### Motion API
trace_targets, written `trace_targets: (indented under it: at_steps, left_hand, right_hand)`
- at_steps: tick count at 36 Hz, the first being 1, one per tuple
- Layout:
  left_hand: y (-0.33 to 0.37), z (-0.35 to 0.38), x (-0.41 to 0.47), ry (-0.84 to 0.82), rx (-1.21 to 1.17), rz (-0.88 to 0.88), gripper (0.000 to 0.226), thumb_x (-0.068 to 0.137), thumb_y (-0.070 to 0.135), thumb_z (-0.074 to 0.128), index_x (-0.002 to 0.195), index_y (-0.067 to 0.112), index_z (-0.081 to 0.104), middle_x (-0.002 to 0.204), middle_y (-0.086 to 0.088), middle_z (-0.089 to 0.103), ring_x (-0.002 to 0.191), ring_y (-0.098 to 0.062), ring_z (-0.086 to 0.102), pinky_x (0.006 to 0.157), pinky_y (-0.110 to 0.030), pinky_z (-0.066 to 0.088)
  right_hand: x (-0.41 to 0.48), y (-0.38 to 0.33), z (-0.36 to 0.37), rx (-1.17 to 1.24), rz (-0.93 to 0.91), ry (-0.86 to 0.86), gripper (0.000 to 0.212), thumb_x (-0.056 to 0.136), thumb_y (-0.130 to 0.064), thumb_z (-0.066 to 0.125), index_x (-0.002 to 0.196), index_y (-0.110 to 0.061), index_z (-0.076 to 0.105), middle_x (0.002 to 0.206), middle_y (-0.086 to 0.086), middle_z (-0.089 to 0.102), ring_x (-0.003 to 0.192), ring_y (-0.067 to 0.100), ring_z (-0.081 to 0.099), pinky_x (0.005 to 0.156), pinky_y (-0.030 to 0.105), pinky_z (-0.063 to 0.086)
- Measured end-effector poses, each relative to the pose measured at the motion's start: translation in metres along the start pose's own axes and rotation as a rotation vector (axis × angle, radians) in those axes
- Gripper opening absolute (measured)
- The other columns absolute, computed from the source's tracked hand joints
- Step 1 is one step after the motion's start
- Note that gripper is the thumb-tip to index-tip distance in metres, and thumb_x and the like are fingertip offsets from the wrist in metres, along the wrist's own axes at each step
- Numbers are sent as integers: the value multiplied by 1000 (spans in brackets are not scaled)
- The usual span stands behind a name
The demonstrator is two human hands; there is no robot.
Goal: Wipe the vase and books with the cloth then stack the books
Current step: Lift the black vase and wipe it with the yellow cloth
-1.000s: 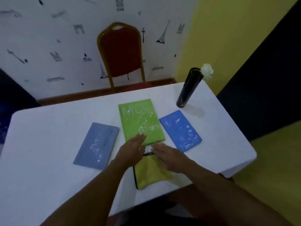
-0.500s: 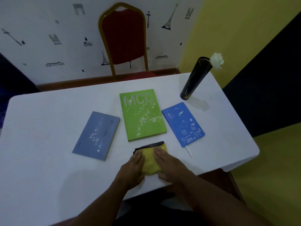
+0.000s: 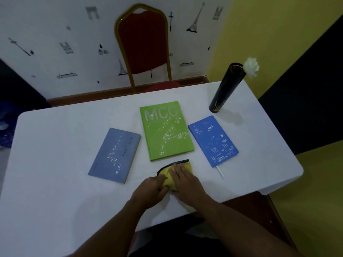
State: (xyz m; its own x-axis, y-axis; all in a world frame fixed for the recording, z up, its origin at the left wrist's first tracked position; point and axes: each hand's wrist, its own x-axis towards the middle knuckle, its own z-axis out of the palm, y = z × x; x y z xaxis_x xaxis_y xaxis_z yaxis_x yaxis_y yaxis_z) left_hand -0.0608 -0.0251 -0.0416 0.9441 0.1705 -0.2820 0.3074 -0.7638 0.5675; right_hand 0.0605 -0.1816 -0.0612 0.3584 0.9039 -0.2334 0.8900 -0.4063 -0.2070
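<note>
Three books lie flat on the white table [image 3: 55,191]: a grey-blue book [image 3: 115,154] at the left, a green book [image 3: 166,130] lettered MCC in the middle, a bright blue book [image 3: 212,140] at the right. All three carry white specks. A tall black vase [image 3: 225,88] with a white flower [image 3: 251,67] stands at the far right. A yellow cloth [image 3: 169,172] with a dark edge lies bunched just below the green book. My left hand [image 3: 150,190] grips its near left part. My right hand [image 3: 187,182] lies flat on top of it, fingers spread.
A red chair with a gold frame [image 3: 143,47] stands behind the table's far edge. The near edge of the table runs under my forearms. A yellow wall and a dark panel rise at the right.
Both hands came down from over the green book onto the cloth. The cloth is now bunched up smaller between them, and my left fingers have curled around it.
</note>
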Motion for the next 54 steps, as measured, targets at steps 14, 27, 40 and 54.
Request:
trace_targets:
  at_steps: [14,27,40,54]
  left_hand:
    - [2,-36,15,132,-18,39,65,100,64,29,151,28,47,153,3,52,141,-17,47,111,-31,38]
    - [79,-51,128,185,16,47,57,107,50,36,156,22,38,161,-3,41,151,-19,32,121,-29,19]
    - [156,-68,269,267,-46,-11,61,106,47,41,159,18,31,165,-6,33,154,-22,26,124,-36,22]
    - [203,-93,359,473,-431,-77,92,83,66,70,155,27,28,158,4,42,142,-17,42,111,-41,44]
  right_hand:
    - [-12,59,-50,188,-48,300,79,69,13,51,145,-7,53,153,18,50,136,35,54,95,44,59]
    - [-16,174,-100,340,110,440,78,60,22,72,134,-2,63,148,18,55,130,38,59,97,54,57]
    - [-1,299,-125,358,227,440,52,84,0,68,135,1,61,148,20,54,130,39,59,99,54,56]
    - [22,339,-111,452,224,394,55,79,1,76,133,4,62,149,24,52,134,45,54,100,53,54]
